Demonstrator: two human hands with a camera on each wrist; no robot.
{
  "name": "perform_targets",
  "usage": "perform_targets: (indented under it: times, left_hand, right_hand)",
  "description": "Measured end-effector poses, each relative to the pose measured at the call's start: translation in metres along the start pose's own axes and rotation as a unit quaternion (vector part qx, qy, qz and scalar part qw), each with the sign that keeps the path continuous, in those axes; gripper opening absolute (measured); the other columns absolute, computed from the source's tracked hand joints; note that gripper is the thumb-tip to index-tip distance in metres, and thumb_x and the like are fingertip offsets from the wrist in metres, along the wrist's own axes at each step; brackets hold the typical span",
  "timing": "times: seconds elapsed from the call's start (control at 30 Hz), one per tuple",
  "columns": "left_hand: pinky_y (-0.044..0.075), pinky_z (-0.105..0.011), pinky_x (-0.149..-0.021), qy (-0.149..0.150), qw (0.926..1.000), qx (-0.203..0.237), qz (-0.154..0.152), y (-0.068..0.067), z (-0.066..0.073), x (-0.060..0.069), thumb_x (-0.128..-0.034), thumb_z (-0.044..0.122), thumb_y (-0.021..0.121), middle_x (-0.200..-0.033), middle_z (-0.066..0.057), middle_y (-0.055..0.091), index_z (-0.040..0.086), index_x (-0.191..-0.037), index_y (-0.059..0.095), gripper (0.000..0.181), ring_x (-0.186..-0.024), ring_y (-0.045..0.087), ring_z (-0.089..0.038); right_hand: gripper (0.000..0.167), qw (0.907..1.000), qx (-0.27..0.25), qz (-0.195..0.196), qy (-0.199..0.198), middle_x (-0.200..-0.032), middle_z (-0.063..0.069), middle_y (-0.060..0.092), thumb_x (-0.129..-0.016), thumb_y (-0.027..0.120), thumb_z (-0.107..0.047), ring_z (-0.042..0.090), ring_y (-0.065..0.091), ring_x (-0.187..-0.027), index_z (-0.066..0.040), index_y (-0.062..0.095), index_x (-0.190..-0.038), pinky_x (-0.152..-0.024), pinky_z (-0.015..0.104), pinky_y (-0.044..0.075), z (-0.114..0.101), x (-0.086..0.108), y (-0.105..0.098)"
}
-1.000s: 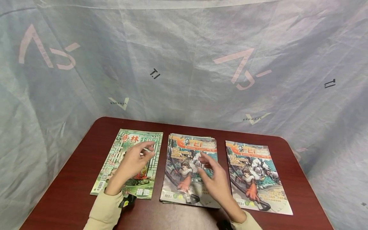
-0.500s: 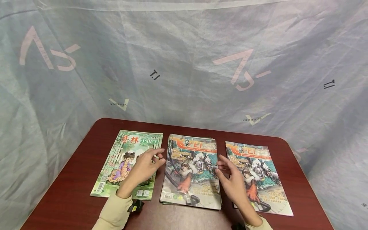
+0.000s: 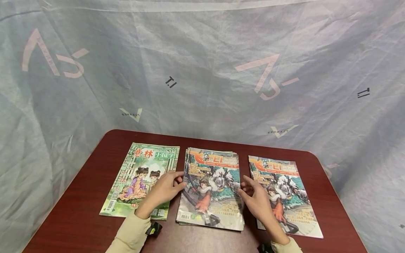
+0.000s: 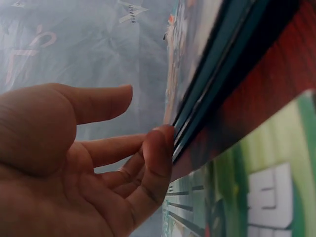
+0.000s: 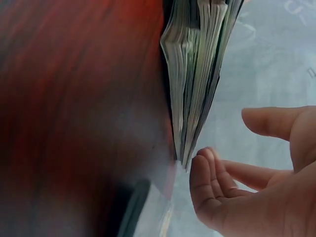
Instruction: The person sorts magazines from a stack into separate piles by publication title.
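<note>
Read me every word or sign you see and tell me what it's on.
"意林": green magazine
"小国学": same cover
"飞 FEI": middle stack's top magazine and rightmost magazine
"PLANNER", mirrored: gray backdrop cloth, twice
"T.I", tilted: same cloth, twice

The cloth's pink lettering is unclear; the magazines' other print is too small or blurred.

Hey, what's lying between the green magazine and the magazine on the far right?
The head view shows the magazine stack between the green magazine and the far-right magazine, with the left hand and right hand beside it.
</note>
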State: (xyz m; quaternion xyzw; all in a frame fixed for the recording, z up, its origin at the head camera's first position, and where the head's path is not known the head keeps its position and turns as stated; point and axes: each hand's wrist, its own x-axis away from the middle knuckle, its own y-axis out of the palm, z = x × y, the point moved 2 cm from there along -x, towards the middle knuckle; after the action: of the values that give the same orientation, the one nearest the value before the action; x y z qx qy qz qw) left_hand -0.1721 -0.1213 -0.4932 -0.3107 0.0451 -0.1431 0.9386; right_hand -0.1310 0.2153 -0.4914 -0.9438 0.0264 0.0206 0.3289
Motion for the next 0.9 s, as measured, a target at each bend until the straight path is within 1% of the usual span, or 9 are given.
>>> perform_targets:
  times: [0.2,0.27,0.37,0.57,0.6,0.63,0.8,0.83,0.9]
  left_hand:
    - [0.047,-0.033,-0.073,-0.022,0.9996,-0.005,-0.018,0.006,-0.002,0.001,-0.1060,0.014,0.076,-0.104,-0.003,0.066,-0.013,-0.147,0.064,0.051,-0.079,0.055,-0.013]
    - [0.047,-0.034,-0.075,-0.021,0.9994,-0.014,-0.021,0.007,-0.001,0.001,-0.1059,0.015,0.076,-0.105,-0.004,0.066,-0.014,-0.146,0.064,0.051,-0.078,0.055,-0.013]
    - [0.047,-0.034,-0.075,-0.016,0.9993,-0.027,-0.022,0.008,0.000,0.002,-0.1054,0.016,0.077,-0.104,-0.004,0.065,-0.014,-0.146,0.064,0.052,-0.078,0.054,-0.013]
    - [0.042,-0.032,-0.071,-0.004,0.9990,-0.040,-0.019,0.009,0.004,0.004,-0.1038,0.018,0.078,-0.099,-0.004,0.060,-0.015,-0.147,0.063,0.056,-0.076,0.049,-0.016]
    - [0.041,-0.032,-0.071,0.000,0.9991,-0.039,-0.019,0.010,0.003,0.003,-0.1034,0.018,0.078,-0.098,-0.005,0.059,-0.015,-0.147,0.062,0.057,-0.076,0.049,-0.017]
    - [0.040,-0.032,-0.069,0.018,0.9987,-0.045,-0.014,0.014,-0.005,0.001,-0.1050,0.020,0.076,-0.098,-0.006,0.058,-0.016,-0.147,0.061,0.058,-0.076,0.048,-0.016]
    - [0.042,-0.033,-0.067,0.066,0.9962,-0.055,0.006,0.027,-0.028,-0.005,-0.1058,0.028,0.076,-0.098,-0.008,0.054,-0.019,-0.147,0.059,0.065,-0.076,0.048,-0.018]
    - [0.042,-0.032,-0.066,0.070,0.9957,-0.058,0.011,0.030,-0.031,-0.006,-0.1054,0.030,0.076,-0.098,-0.008,0.054,-0.018,-0.148,0.059,0.066,-0.076,0.048,-0.016]
    - [0.044,-0.033,-0.067,0.065,0.9958,-0.063,0.016,0.030,-0.028,-0.006,-0.1039,0.029,0.078,-0.098,-0.008,0.055,-0.019,-0.146,0.060,0.066,-0.077,0.049,-0.016]
  right_hand:
    - [0.065,0.9974,-0.010,-0.061,0.039,-0.123,0.018,0.068,-0.103,0.080,-0.009,0.022,0.067,-0.100,0.013,0.052,-0.157,-0.077,0.031,0.056,0.005,-0.002,0.000]
    - [0.066,0.9957,-0.021,-0.073,0.053,-0.122,0.017,0.067,-0.103,0.080,-0.011,0.021,0.066,-0.099,0.013,0.052,-0.157,-0.074,0.031,0.055,0.007,-0.002,0.000]
    - [0.064,0.9946,-0.027,-0.080,0.061,-0.120,0.016,0.067,-0.103,0.080,-0.011,0.021,0.066,-0.097,0.015,0.054,-0.155,-0.071,0.031,0.054,0.009,-0.002,0.001]
    - [0.056,0.9957,-0.027,-0.074,0.048,-0.116,0.016,0.067,-0.102,0.080,-0.007,0.019,0.065,-0.090,0.014,0.060,-0.149,-0.068,0.030,0.055,0.010,-0.001,0.002]
    - [0.055,0.9958,-0.029,-0.074,0.046,-0.116,0.016,0.067,-0.102,0.079,-0.006,0.019,0.065,-0.090,0.014,0.060,-0.149,-0.067,0.030,0.055,0.010,0.000,0.002]
    - [0.055,0.9960,-0.028,-0.073,0.043,-0.116,0.016,0.067,-0.102,0.079,-0.006,0.019,0.065,-0.090,0.014,0.060,-0.149,-0.067,0.030,0.055,0.009,0.000,0.002]
    - [0.054,0.9970,-0.013,-0.068,0.034,-0.117,0.016,0.067,-0.102,0.079,-0.006,0.019,0.066,-0.093,0.014,0.061,-0.149,-0.068,0.029,0.055,0.007,0.001,0.003]
    - [0.054,0.9971,-0.010,-0.067,0.033,-0.117,0.016,0.067,-0.102,0.079,-0.006,0.019,0.066,-0.094,0.013,0.061,-0.149,-0.068,0.028,0.055,0.007,0.001,0.003]
    - [0.054,0.9973,-0.009,-0.066,0.032,-0.117,0.016,0.066,-0.102,0.079,-0.006,0.019,0.066,-0.094,0.013,0.060,-0.149,-0.068,0.028,0.054,0.007,0.001,0.003]
